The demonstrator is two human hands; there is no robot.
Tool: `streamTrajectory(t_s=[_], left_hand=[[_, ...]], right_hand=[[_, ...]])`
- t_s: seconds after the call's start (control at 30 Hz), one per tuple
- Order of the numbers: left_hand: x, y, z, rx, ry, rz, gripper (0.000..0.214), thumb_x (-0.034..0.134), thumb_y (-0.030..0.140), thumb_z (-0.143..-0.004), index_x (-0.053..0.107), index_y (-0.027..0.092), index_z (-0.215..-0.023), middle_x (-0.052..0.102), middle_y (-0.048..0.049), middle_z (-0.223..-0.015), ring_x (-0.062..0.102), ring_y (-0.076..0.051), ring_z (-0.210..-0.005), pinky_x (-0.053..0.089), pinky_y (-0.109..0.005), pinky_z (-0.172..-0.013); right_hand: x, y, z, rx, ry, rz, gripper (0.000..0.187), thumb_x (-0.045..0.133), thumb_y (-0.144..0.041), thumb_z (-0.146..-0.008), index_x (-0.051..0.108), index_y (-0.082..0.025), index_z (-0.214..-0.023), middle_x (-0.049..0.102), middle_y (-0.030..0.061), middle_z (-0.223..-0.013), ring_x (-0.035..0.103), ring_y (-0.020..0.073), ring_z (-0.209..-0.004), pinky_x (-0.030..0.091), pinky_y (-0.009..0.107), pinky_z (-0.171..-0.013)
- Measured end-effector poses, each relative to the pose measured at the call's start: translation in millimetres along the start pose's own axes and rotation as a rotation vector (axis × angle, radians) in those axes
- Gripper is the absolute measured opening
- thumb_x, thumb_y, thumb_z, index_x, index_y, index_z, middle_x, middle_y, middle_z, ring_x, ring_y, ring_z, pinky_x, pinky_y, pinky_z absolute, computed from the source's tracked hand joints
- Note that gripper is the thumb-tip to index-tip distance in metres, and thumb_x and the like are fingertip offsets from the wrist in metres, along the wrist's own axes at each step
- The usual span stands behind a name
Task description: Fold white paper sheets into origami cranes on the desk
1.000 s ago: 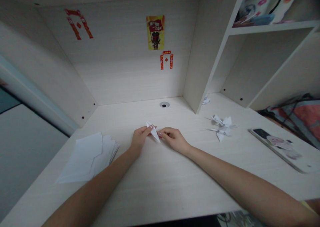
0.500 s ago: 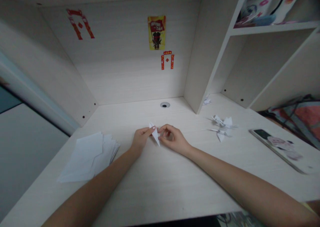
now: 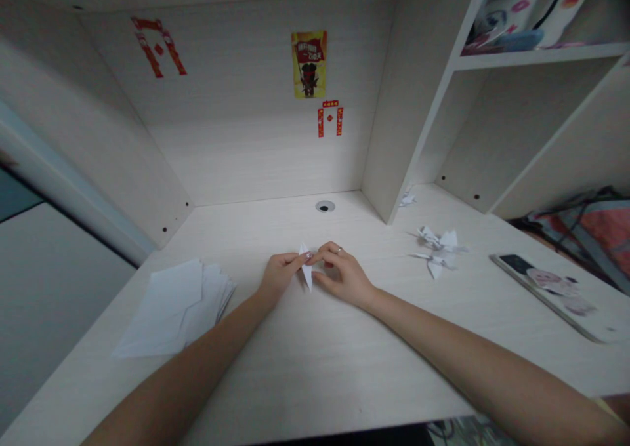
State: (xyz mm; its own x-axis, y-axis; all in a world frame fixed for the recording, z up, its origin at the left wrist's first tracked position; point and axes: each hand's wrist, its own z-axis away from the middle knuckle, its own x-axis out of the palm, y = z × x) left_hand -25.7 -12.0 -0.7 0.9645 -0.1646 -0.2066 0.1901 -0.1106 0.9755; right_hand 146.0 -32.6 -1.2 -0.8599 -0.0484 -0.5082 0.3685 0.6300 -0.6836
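In the head view, a small piece of folded white paper (image 3: 306,277) with pointed ends stands upright near the middle of the desk. My left hand (image 3: 279,277) grips it from the left, thumb laid across its face. From the other side my right hand (image 3: 343,274) reaches in with curled fingers. Its index fingertip meets the paper beside the left thumb, and its thumb lies near the paper's right edge. A ring shows on one right finger. Whatever the left fingers do behind the paper is hidden.
A stack of white paper sheets (image 3: 167,308) lies at the left. Folded paper cranes (image 3: 440,257) sit to the right, and beyond them a phone (image 3: 551,296) lies on the desk (image 3: 295,380). An upright panel (image 3: 408,105) rises behind the cranes.
The folded paper has turned slightly more upright and dropped a little. My right hand's index finger has moved left onto it, next to my left thumb.
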Motion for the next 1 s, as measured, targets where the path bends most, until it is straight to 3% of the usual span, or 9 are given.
streamTrajectory(t_s=[0.3, 0.73, 1.0], left_hand=[[-2.5, -1, -1, 0.012, -0.044, 0.067, 0.034, 0.055, 0.044, -0.074, 0.064, 0.014, -0.061, 0.059, -0.0016, -0.060, 0.050, -0.015, -0.062, 0.037, -0.026, -0.066], [-3.1, -7, -2, 0.060, -0.147, 0.020, 0.037, 0.056, 0.048, -0.074, 0.067, 0.012, -0.072, 0.063, -0.0030, -0.068, 0.053, -0.018, -0.071, 0.040, -0.027, -0.070], [-3.5, -8, -3, 0.096, -0.171, 0.003, 0.035, 0.055, 0.045, -0.076, 0.066, 0.012, -0.072, 0.058, -0.0015, -0.063, 0.050, -0.015, -0.065, 0.039, -0.025, -0.065]], right_hand=[[3, 10, -3, 0.060, 0.069, -0.060, 0.016, 0.062, -0.021, -0.076, 0.066, -0.023, -0.092, 0.056, 0.0021, -0.078, 0.051, 0.0127, -0.065, 0.042, 0.027, -0.063], [9, 15, -3, 0.174, 0.146, -0.172, 0.015, 0.061, -0.034, -0.078, 0.066, -0.020, -0.079, 0.062, 0.0028, -0.075, 0.054, 0.0139, -0.066, 0.041, 0.026, -0.061], [10, 9, -2, 0.232, 0.099, -0.218, 0.017, 0.056, -0.036, -0.081, 0.060, -0.019, -0.082, 0.060, 0.0003, -0.071, 0.053, 0.0126, -0.064, 0.041, 0.024, -0.060]])
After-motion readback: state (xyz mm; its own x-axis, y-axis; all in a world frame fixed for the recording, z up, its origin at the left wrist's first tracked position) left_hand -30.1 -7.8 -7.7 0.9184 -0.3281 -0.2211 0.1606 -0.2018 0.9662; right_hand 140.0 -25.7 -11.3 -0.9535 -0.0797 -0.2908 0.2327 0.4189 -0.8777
